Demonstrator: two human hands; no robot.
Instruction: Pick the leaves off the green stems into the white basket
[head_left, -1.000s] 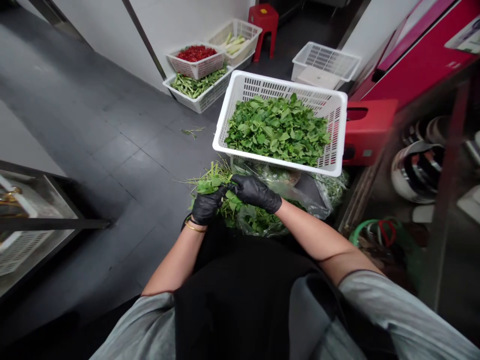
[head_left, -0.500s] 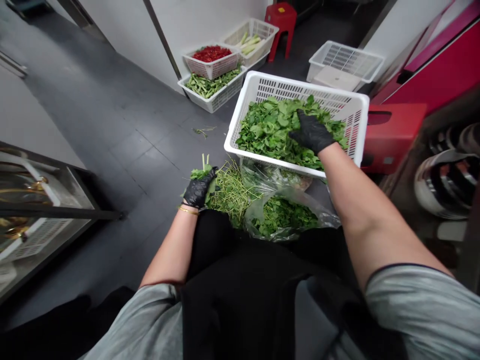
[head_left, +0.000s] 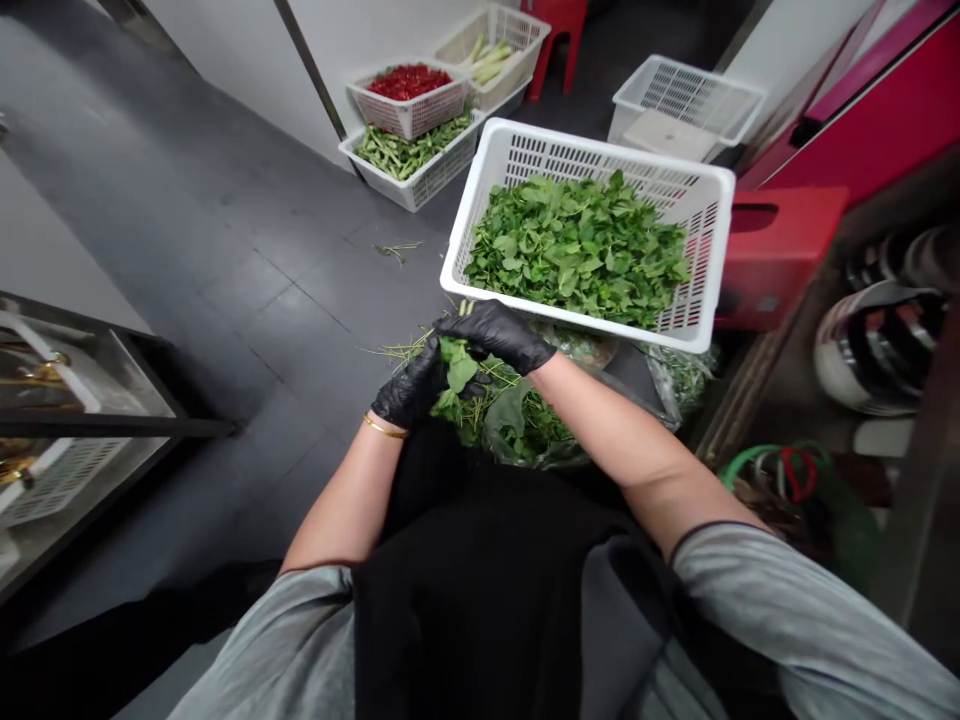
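Leafy bunch (head_left: 459, 371), one: gripped in curled left hand (head_left: 412, 388) and curled right hand (head_left: 502, 335), just in front of the white basket (head_left: 577, 316). Counted three filled baskets (head_left: 417, 114) beyond its left end.

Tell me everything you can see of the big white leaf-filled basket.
The basket is rectangular, white and apparently plastic, with slotted walls and a smooth rim. It stands open side up, heaped with green leaves that cover most of its bottom. The right hand is by its near rim, contact unclear. Its support is unclear.
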